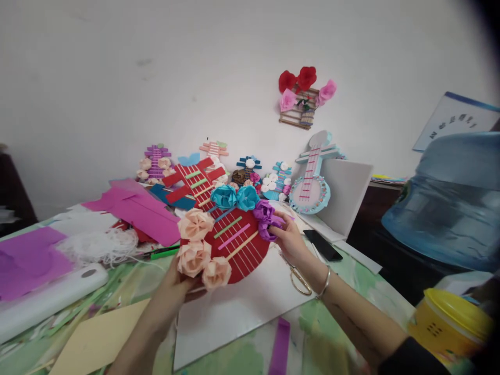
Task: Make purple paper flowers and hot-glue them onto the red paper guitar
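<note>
A red paper pipa [238,265] is held up and tilted over the table, with pale strings and coloured strips across its body. My left hand [179,284] is closed around its lower left edge, fingers partly hidden behind it. Peach paper flowers [194,258] line that side, and two blue paper flowers [224,197] sit on the upper part. At the right edge, my right hand [291,238] has its fingers pressed on a purple paper flower [269,228]. Beneath the pipa lies a white board [219,323], with gold-handled scissors [300,281] near my right wrist.
Magenta paper sheets [144,208] and a tangle of white string [99,244] lie to the left, beside a white glue gun-like tool or case [54,302]. Decorated paper instruments [312,192] stand along the wall. A black phone [323,245], yellow tub [449,325] and water jug [445,203] are right.
</note>
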The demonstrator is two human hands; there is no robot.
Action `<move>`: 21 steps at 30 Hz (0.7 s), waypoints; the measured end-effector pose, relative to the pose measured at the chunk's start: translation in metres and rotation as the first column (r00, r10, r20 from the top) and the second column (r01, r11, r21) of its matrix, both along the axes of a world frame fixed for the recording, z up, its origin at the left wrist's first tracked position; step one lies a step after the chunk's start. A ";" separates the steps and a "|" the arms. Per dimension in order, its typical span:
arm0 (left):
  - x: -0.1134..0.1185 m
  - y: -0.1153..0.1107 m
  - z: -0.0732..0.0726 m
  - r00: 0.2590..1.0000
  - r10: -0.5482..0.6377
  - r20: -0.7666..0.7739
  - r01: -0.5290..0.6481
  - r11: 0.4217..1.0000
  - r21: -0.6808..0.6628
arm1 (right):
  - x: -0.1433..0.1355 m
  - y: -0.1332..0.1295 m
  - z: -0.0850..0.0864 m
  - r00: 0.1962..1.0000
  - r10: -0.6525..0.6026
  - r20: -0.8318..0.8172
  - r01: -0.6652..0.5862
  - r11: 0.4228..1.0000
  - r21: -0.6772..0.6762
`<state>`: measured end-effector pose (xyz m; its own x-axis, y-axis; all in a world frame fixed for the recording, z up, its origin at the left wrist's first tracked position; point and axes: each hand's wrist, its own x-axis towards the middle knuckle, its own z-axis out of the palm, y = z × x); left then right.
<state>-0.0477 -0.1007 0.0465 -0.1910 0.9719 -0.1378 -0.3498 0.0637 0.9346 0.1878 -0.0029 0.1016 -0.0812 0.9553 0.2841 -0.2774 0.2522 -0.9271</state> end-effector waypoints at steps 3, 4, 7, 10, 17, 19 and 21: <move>-0.016 0.024 0.011 0.992 0.112 -0.054 -0.105 0.987 0.122 | -0.013 0.005 -0.010 0.998 -0.040 -0.051 0.042 0.998 0.048; -0.022 0.032 0.014 0.992 0.105 -0.073 -0.092 0.983 0.159 | -0.017 0.007 -0.013 0.996 -0.065 -0.059 0.068 0.996 0.058; -0.035 0.048 0.021 0.991 0.097 -0.092 -0.078 0.977 0.197 | -0.028 0.012 -0.023 0.985 -0.163 -0.049 0.165 0.986 0.034; -0.043 0.055 0.014 0.994 0.077 -0.078 -0.055 0.966 0.253 | -0.037 0.017 -0.039 0.968 -0.249 0.040 0.249 0.968 0.006; -0.049 0.056 -0.021 0.994 0.098 -0.052 -0.086 0.978 0.191 | -0.040 0.028 -0.075 0.947 -0.272 0.169 0.273 0.962 0.022; -0.049 0.056 -0.022 0.993 0.102 -0.060 -0.089 0.979 0.184 | -0.039 0.029 -0.078 0.934 -0.292 0.208 0.290 0.956 0.038; -0.048 0.055 -0.020 0.991 0.116 -0.073 -0.101 0.978 0.181 | -0.039 0.028 -0.079 0.920 -0.307 0.242 0.302 0.951 0.061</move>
